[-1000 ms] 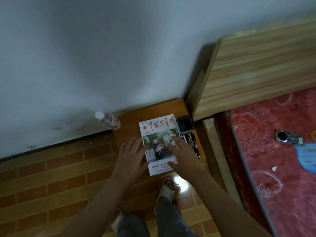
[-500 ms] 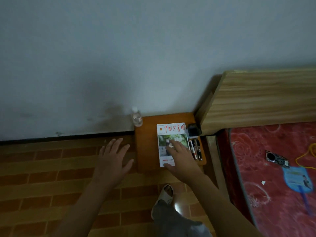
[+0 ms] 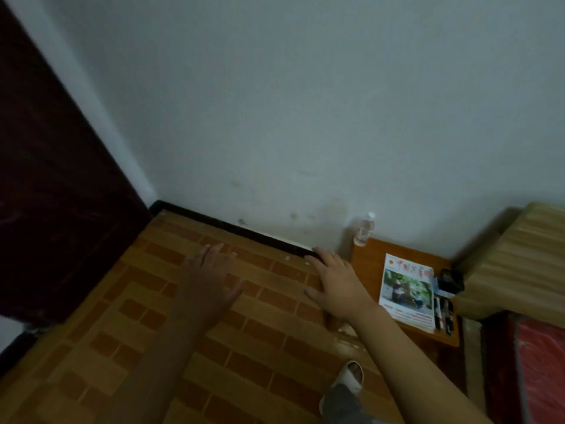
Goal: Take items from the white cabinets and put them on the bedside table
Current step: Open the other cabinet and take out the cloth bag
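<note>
Wooden bedside table (image 3: 367,264) now carries the magazine (image 3: 408,289) toward its bed-side edge — both hands have let go. Left hand (image 3: 211,283) and right hand (image 3: 336,286) hang spread and empty over the floor, so this delivery looks finished — probably back to the cabinets.

We are seeing a magazine (image 3: 408,291) lying flat, cover up, on the wooden bedside table (image 3: 367,267). Pens (image 3: 444,313) are lying just beside its right edge.
</note>
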Tool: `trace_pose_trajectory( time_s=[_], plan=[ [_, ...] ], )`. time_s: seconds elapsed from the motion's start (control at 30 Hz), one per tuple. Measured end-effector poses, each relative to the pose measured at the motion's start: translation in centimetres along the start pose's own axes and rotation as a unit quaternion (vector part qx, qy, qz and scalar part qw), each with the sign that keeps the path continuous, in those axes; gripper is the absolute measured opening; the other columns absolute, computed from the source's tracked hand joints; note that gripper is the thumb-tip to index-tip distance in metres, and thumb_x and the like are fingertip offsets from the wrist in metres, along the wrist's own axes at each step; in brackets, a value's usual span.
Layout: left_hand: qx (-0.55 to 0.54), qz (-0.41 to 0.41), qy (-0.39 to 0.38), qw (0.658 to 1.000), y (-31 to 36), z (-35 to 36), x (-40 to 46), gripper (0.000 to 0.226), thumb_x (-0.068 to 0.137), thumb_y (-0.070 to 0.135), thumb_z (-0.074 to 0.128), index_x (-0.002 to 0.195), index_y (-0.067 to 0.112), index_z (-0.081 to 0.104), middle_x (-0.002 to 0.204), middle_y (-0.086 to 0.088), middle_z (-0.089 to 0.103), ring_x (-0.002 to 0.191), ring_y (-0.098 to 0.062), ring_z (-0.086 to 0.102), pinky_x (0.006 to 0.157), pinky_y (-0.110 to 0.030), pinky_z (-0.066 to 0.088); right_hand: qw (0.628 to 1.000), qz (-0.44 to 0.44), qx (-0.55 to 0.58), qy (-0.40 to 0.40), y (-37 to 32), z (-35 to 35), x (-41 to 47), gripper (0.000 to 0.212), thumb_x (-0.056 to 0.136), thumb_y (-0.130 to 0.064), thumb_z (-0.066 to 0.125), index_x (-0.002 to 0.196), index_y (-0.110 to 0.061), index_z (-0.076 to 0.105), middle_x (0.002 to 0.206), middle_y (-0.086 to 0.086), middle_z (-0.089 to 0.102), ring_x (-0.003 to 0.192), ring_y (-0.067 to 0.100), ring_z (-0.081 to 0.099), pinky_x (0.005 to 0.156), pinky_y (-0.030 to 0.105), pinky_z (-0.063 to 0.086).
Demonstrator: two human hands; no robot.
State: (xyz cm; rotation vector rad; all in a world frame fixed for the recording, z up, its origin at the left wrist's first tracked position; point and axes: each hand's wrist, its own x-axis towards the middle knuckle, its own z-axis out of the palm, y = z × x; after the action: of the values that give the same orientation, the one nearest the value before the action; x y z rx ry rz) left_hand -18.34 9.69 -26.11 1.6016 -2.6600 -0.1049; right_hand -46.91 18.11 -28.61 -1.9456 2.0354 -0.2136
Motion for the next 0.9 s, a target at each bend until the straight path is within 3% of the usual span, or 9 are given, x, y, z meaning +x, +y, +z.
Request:
trace_pose_trajectory(
  time_s=[0.13, 0.27, 0.37, 0.77, 0.9],
  plan=[
    [0.003, -0.064, 0.044, 0.997, -6.3, -5.7, -6.1, 0.075, 0.088, 0.067, 0.032, 0.139, 0.019, 0.059, 0.147, -0.015, 0.055, 0.134, -0.038, 0.050, 0.103, -0.057, 0.045, 0.997, -0.077, -0.017, 0.011, -9.4, -2.1, 1.0, 0.077, 0.099, -0.060, 0.055, 0.162, -0.027, 0.027, 0.171, -0.001, 0.018, 0.156, 0.025, 0.018, 0.126, 0.047, 0.023],
    [0.011, -0.133, 0.069, 0.989, -10.8, -10.5, -11.0, 0.088, 0.085, 0.074, 0.015, 0.150, 0.024, 0.046, 0.161, -0.008, 0.039, 0.149, -0.032, 0.033, 0.117, -0.057, 0.031, 0.989, -0.146, -0.022, 0.023, -17.2, -4.2, 2.3, 0.078, 0.098, -0.061, 0.055, 0.162, -0.028, 0.027, 0.170, 0.000, 0.020, 0.156, 0.023, 0.018, 0.126, 0.046, 0.021],
    [0.013, -0.170, 0.101, 0.980, -14.0, -13.2, -13.9, 0.086, 0.085, 0.074, 0.013, 0.152, 0.028, 0.044, 0.162, -0.005, 0.037, 0.150, -0.029, 0.029, 0.120, -0.056, 0.028, 0.980, -0.194, -0.033, 0.035, -22.4, -5.6, 3.6, 0.077, 0.098, -0.063, 0.052, 0.162, -0.029, 0.028, 0.170, -0.001, 0.022, 0.156, 0.022, 0.018, 0.125, 0.047, 0.021],
    [0.033, -0.322, 0.138, 0.936, -26.1, -16.3, -21.0, 0.070, 0.093, 0.070, 0.030, 0.146, 0.029, 0.051, 0.156, -0.004, 0.046, 0.146, -0.028, 0.037, 0.114, -0.057, 0.037, 0.942, -0.336, -0.009, 0.002, -39.9, -4.6, 11.8, 0.077, 0.093, -0.070, 0.043, 0.160, -0.035, 0.029, 0.169, -0.003, 0.023, 0.155, 0.021, 0.019, 0.124, 0.050, 0.022],
    [0.045, -0.377, 0.132, 0.915, -30.7, -16.0, -21.1, 0.061, 0.098, 0.065, 0.043, 0.149, 0.030, 0.048, 0.159, -0.002, 0.042, 0.148, -0.026, 0.033, 0.118, -0.056, 0.034, 0.928, -0.371, -0.006, -0.031, -45.0, -2.8, 16.4, 0.074, 0.099, -0.061, 0.052, 0.161, -0.028, 0.031, 0.171, -0.002, 0.020, 0.157, 0.023, 0.016, 0.126, 0.055, 0.019]
  ],
)
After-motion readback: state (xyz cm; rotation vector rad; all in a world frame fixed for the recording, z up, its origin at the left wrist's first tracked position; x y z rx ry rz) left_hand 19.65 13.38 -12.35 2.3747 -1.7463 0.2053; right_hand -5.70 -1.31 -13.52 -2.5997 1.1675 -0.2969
